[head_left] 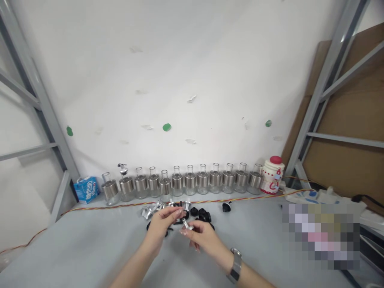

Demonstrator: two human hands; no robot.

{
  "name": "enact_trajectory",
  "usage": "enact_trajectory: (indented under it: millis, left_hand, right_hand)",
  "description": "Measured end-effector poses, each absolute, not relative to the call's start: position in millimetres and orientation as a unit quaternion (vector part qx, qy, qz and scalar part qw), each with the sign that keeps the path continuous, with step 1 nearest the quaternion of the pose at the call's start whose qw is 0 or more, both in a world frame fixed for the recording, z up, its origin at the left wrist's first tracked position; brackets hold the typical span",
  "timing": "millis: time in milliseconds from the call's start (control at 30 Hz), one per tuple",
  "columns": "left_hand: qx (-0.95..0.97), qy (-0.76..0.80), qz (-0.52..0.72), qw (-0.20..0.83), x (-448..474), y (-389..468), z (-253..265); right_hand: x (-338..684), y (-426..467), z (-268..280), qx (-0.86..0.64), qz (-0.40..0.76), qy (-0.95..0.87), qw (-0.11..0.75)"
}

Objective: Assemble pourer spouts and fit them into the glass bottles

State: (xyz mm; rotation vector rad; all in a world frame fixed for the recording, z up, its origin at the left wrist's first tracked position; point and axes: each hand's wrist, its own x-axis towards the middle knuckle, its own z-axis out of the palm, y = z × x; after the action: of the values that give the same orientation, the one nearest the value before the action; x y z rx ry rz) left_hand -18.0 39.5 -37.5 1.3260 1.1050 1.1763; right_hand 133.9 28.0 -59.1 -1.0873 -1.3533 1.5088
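Observation:
My right hand (205,236) pinches a silver metal bottle spout (186,225), its narrow tube tilted up toward my left hand. My left hand (159,226) is closed, thumb and fingertips together just above and left of the spout; what sits between them, if anything, is too small to make out. Behind and around the hands lie loose silver spout parts (146,212) and black caps (205,215), partly hidden by my fingers. A separate black and silver stopper (227,206) lies to the right.
Along the wall stands a row of glass bottles with metal sleeves (190,178); one bottle (126,187) has a spout on top. A blue carton (86,190) stands left, a white jar with red lid (271,176) right. A twisted cable (120,205) crosses the table. Power strips (324,197) lie right.

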Motion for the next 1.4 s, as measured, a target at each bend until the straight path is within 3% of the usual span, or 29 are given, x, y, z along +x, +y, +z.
enact_trajectory:
  millis: [100, 400, 467, 667, 933, 1400]
  left_hand:
    - [0.509, 0.445, 0.482, 0.557, -14, 34, -36]
    - [0.532, 0.469, 0.463, 0.532, -11, 32, -28]
    - [0.564, 0.475, 0.461, 0.495, -11, 33, -29]
    - [0.742, 0.448, 0.427, 0.257, -12, 26, -27]
    - [0.805, 0.416, 0.351, 0.235, -14, 13, -16]
    - [0.800, 0.420, 0.355, 0.241, -15, 28, -35]
  right_hand:
    - [134, 28, -60, -0.420, 0.605, -0.540, 0.408]
    - [134, 25, -61, -0.414, 0.630, -0.510, 0.414]
    - [134, 23, -58, -0.409, 0.641, -0.495, 0.420]
    - [138, 18, -46, -0.329, 0.722, -0.402, 0.457]
    - [143, 19, -43, -0.293, 0.750, -0.381, 0.455]
    - [140, 19, -44, -0.284, 0.750, -0.398, 0.446]
